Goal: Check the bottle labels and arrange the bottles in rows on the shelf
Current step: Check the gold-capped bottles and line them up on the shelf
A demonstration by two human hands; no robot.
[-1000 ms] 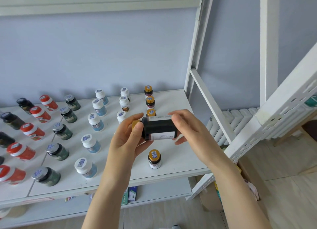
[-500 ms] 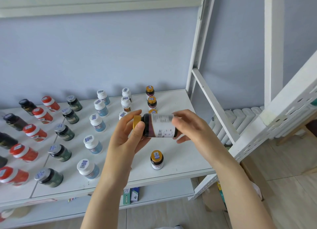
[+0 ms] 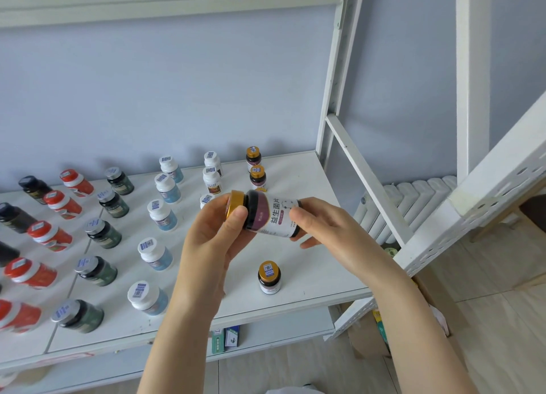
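The left hand (image 3: 212, 234) grips the gold cap end and the right hand (image 3: 322, 225) grips the base of a dark bottle (image 3: 271, 216). The bottle lies sideways in the air above the white shelf (image 3: 310, 263), label up. Beneath it, near the front edge, a lone gold-capped bottle (image 3: 269, 277) stands. Leftward run rows of white-capped bottles (image 3: 155, 253), green bottles (image 3: 103, 234) and red bottles (image 3: 48, 235). A pair of gold-capped bottles (image 3: 253, 156) stands toward the back wall.

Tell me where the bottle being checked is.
Head view: the held bottle lies sideways above the shelf at right, left hand gripping its gold cap, right hand its base, above the lone gold-capped bottle near the front edge.
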